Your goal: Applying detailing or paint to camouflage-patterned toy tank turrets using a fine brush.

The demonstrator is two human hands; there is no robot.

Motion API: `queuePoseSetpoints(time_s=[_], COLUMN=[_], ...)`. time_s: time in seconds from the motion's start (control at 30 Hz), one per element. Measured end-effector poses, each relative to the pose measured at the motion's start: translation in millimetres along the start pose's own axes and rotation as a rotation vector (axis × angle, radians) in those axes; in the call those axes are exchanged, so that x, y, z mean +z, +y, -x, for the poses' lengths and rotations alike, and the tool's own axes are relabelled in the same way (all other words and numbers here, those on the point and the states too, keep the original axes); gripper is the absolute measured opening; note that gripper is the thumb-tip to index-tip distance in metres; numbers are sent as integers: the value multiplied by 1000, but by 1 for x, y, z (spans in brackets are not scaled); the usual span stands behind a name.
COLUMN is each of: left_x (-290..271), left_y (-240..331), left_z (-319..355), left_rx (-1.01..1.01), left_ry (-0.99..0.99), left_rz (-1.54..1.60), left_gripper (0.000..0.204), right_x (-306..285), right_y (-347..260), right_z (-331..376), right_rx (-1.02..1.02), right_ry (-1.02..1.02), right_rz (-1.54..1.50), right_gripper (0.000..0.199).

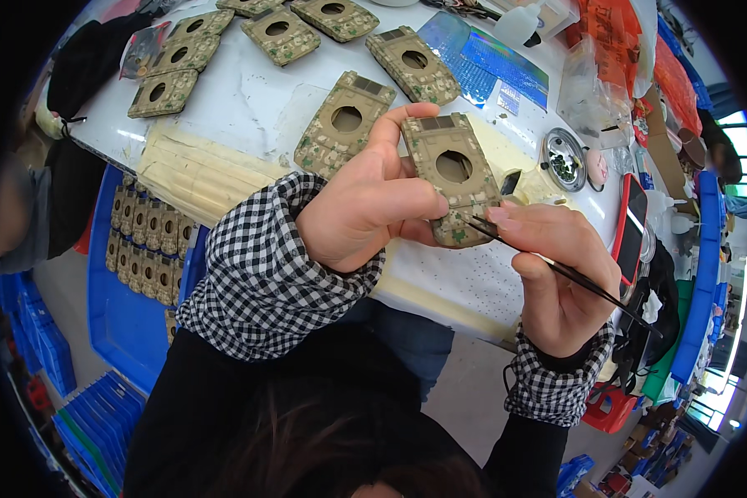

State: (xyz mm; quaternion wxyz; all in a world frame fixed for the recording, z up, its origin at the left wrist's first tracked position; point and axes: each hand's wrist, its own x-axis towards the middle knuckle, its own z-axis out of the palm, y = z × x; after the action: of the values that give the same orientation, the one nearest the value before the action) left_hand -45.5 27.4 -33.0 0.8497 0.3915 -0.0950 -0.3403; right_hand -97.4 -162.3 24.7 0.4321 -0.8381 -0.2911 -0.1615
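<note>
My left hand (373,199) is closed around a camouflage model tank hull (434,163), which has a round hole in its top. Thumb and fingers grip the hull by its left side and lower edge. In my right hand (568,270) is a pair of dark tweezers (556,266), held like a pen. Their tips touch or hover just over the hull's near end; anything between them is too small to make out. Just beyond my left hand lies another hull (346,119), with one more hull (412,60) to its right.
Several more hulls (280,35) lie toward the back left. A blue crate (124,332) on the left holds rows of hulls. To the right are a round metal dish (563,159) with small dark green bits, a red-edged phone (631,224) and a white squeeze bottle (519,25).
</note>
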Motion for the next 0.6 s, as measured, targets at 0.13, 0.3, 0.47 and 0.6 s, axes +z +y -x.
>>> queuePoseSetpoints(time_s=[0.13,0.3,0.47,0.6], left_x=[0,0,-1,2], left_y=[0,-1,-2,0], left_z=[0,0,0,1], left_rx=[5,4,28,51], left_ry=[0,-5,-13,-5], left_rz=[3,10,-8,-52], left_gripper=[78,78,80,81], right_x=[1,1,3,5], right_y=[-1,0,5,9], right_z=[0,0,-1,1], right_rx=[7,18,12,43], right_ry=[3,23,27,63], right_rz=[2,-20,-6,-38], right_gripper=[21,18,13,11])
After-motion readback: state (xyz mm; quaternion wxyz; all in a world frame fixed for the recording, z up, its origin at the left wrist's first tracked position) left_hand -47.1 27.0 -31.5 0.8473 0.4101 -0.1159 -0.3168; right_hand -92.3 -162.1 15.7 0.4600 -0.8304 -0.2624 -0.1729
